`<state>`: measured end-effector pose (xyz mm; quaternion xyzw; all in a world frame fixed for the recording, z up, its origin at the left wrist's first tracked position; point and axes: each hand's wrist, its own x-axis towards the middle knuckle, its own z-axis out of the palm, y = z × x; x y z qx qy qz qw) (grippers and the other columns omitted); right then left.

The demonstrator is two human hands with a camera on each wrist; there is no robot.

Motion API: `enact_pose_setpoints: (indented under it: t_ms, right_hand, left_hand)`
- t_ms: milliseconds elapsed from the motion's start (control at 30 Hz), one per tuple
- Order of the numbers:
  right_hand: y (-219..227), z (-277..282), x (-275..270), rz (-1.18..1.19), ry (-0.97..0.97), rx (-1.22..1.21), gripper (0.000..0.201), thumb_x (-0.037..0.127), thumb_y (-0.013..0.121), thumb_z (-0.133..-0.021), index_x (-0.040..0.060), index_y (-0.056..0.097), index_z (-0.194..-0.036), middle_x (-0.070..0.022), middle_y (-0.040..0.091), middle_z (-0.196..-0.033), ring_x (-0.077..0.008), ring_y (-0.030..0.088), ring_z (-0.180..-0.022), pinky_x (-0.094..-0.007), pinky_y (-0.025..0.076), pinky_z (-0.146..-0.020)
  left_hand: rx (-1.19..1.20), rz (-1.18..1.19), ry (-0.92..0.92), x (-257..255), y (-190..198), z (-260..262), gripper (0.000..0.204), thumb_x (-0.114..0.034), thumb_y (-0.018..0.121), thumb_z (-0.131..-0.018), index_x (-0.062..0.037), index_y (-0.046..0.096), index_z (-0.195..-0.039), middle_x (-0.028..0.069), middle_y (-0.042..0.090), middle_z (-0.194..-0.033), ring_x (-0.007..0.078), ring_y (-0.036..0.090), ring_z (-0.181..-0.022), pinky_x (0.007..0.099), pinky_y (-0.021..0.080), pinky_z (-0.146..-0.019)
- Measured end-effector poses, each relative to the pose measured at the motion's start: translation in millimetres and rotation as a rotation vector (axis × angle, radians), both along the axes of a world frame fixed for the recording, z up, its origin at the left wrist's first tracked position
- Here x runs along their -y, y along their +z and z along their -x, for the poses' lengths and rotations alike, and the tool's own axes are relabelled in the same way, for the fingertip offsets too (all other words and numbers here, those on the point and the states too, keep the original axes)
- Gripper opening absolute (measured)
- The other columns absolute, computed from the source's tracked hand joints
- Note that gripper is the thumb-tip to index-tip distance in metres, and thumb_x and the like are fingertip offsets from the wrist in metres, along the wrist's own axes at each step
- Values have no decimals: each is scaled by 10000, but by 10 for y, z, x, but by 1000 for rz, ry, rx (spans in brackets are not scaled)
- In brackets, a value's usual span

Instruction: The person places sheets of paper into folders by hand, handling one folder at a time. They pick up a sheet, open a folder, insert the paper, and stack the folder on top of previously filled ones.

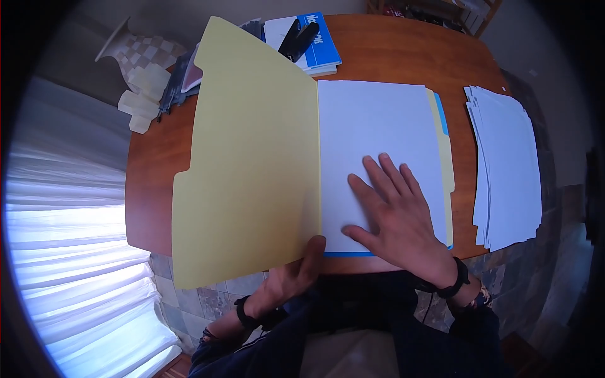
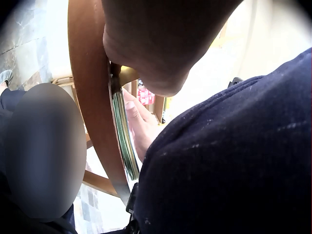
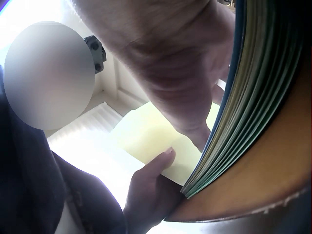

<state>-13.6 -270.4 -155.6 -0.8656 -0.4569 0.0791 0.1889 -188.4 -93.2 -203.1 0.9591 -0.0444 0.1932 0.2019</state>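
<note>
1. Location: yellow folder [image 1: 252,151] lies open on the desk [image 1: 403,47], atop other folders; a paper pile [image 1: 509,164] sits apart, to the right.
2. Left hand [image 1: 287,282]: pinches the cover's lower edge near the fold.
3. Right hand [image 1: 406,223]: fingers spread, palm down on the white sheet [image 1: 378,113].
4. Handling (judged): light, thin card, flexible yet crease-prone; sheet likely slides. Best hold: cover's outer edge, sheet pressed flat.

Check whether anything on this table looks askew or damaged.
The paper stack on the right of the table looks askew: its sheets' edges don't line up, and it seems to overhang the edge. No spill or damage shows.
</note>
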Motion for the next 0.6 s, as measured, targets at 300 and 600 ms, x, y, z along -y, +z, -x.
enact_pose_setpoints:
  t_ms: [300,600]
  right_hand:
    - [428,-440,252,-82,67,-14,625,369,724,-859,49,545,-1365,-196,448,-1488,-369,352,-1431,-514,219,-1196]
    - [-256,-1494,121,-342,-104,-160,460,370,699,-907,150,639,-1306,-146,612,-1349,-317,537,-1306,-386,391,-1099]
  left_hand:
    - [-311,360,-152,-730,244,266,325,9,637,-812,-6,648,-1136,181,658,-1068,335,649,-979,474,524,-870]
    - [-229,386,103,-1285,63,-235,371,-3,612,-821,-7,619,-1192,178,645,-1149,313,625,-1066,444,490,-944]
